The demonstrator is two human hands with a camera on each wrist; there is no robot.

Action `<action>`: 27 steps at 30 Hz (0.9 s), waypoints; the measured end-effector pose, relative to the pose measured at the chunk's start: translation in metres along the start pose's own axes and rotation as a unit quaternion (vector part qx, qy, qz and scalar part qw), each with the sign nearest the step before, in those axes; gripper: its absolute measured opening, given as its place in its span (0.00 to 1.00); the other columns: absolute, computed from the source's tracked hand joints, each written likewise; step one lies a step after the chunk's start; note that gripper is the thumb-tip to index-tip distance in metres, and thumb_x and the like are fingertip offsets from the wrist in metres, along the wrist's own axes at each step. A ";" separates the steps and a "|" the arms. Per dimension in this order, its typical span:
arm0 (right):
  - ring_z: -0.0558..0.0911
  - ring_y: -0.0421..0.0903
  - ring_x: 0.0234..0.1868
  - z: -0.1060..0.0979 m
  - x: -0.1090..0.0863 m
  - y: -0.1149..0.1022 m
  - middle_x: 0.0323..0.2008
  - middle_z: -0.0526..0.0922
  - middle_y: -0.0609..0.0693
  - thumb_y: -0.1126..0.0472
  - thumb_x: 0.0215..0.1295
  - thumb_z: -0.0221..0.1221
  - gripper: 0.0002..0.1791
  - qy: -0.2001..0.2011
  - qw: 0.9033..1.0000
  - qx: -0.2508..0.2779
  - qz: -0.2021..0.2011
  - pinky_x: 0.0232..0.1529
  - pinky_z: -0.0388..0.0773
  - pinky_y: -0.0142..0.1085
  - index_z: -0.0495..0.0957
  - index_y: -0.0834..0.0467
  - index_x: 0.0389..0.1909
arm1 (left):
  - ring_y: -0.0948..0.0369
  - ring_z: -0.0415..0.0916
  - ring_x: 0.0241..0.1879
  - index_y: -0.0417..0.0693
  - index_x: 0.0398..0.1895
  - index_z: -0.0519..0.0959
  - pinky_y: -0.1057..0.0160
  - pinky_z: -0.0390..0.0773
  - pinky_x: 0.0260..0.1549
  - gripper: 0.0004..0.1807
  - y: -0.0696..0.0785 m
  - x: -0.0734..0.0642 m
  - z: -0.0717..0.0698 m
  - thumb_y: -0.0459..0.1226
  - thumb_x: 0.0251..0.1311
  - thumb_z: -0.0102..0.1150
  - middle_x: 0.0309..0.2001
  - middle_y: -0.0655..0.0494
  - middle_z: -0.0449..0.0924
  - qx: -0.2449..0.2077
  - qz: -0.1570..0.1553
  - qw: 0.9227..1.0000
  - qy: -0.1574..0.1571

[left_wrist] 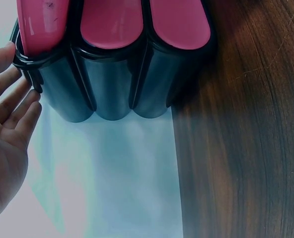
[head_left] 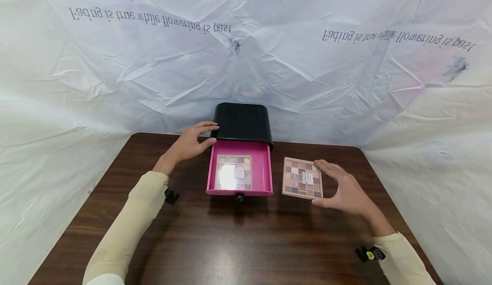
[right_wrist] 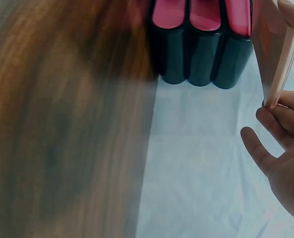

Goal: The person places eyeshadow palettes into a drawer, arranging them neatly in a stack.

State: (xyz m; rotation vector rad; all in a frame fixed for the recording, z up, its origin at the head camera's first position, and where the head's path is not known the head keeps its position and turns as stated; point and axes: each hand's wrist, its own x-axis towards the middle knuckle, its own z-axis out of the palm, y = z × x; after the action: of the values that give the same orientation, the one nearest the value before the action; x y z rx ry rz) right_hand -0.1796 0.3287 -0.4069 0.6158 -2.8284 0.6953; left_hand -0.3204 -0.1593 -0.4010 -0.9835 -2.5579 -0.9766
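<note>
A black cabinet point(head_left: 241, 121) with pink drawers stands at the far side of the table. Its top drawer point(head_left: 261, 169) is pulled out, and an eyeshadow palette point(head_left: 246, 181) lies flat in its left part, glare covering some of it. My left hand point(head_left: 193, 141) touches the cabinet's left side with extended fingers, thumb near the front edge. To the right of the drawer, my right hand point(head_left: 340, 189) pinches a second eyeshadow palette point(head_left: 302, 178) by its right edge, thumb on the near side and fingers on the far side. The right wrist view shows this palette point(right_wrist: 275, 54) edge-on, raised off the table.
The dark wooden table point(head_left: 230, 242) extends toward me and to both sides. A black knob point(head_left: 239, 198) sticks out from the drawer front. White printed sheeting point(head_left: 246, 75) hangs behind the cabinet. The left wrist view shows two lower drawers point(left_wrist: 112, 22) pushed in.
</note>
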 end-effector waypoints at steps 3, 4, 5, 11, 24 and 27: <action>0.64 0.67 0.72 -0.004 0.004 -0.002 0.75 0.65 0.59 0.41 0.39 0.83 0.64 0.007 1.000 -0.002 -0.005 0.59 0.67 0.69 0.61 0.46 0.79 | 0.47 0.67 0.71 0.47 0.70 0.75 0.41 0.67 0.68 0.27 0.000 -0.001 -0.001 0.47 0.73 0.59 0.71 0.47 0.69 0.000 -0.003 1.000 -0.002; 0.64 0.67 0.72 -0.005 0.005 -0.003 0.75 0.65 0.59 0.41 0.39 0.83 0.64 0.010 1.000 -0.004 -0.008 0.59 0.67 0.69 0.61 0.46 0.79 | 0.47 0.67 0.71 0.47 0.70 0.75 0.41 0.67 0.68 0.27 0.000 -0.001 -0.001 0.47 0.73 0.59 0.71 0.47 0.69 0.000 -0.003 1.000 -0.003; 0.65 0.67 0.72 -0.006 0.006 -0.004 0.75 0.65 0.59 0.40 0.39 0.82 0.64 0.013 1.000 -0.006 -0.010 0.59 0.67 0.69 0.61 0.46 0.79 | 0.46 0.66 0.71 0.47 0.71 0.75 0.41 0.67 0.68 0.27 0.000 -0.001 -0.001 0.47 0.73 0.59 0.71 0.47 0.69 0.001 -0.003 1.000 -0.003; 0.65 0.67 0.72 -0.011 0.013 -0.012 0.75 0.66 0.60 0.39 0.40 0.81 0.62 0.024 0.999 -0.011 -0.019 0.59 0.67 0.70 0.63 0.48 0.78 | 0.47 0.66 0.71 0.47 0.71 0.75 0.42 0.66 0.68 0.27 0.000 0.000 0.000 0.47 0.73 0.60 0.71 0.47 0.70 0.002 -0.001 1.000 -0.003; 0.64 0.60 0.74 0.001 0.036 -0.042 0.76 0.65 0.56 0.37 0.40 0.81 0.63 0.021 0.999 0.008 -0.034 0.63 0.67 0.67 0.61 0.47 0.79 | 0.47 0.66 0.71 0.48 0.71 0.74 0.42 0.66 0.68 0.27 0.000 -0.001 -0.001 0.47 0.73 0.60 0.72 0.48 0.69 0.003 -0.006 1.000 -0.005; 0.64 0.59 0.75 0.006 0.042 -0.051 0.76 0.65 0.54 0.36 0.40 0.80 0.64 0.018 0.999 0.015 -0.040 0.64 0.66 0.66 0.62 0.49 0.79 | 0.47 0.67 0.71 0.47 0.71 0.75 0.42 0.66 0.68 0.27 0.000 -0.001 -0.001 0.47 0.73 0.60 0.71 0.48 0.69 0.002 -0.006 1.000 -0.003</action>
State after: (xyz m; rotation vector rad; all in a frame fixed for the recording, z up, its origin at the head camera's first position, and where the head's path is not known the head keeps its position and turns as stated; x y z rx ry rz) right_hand -0.1962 0.2703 -0.3810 0.7108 -2.7477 0.7273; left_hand -0.3199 -0.1602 -0.4003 -0.9727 -2.5719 -0.9718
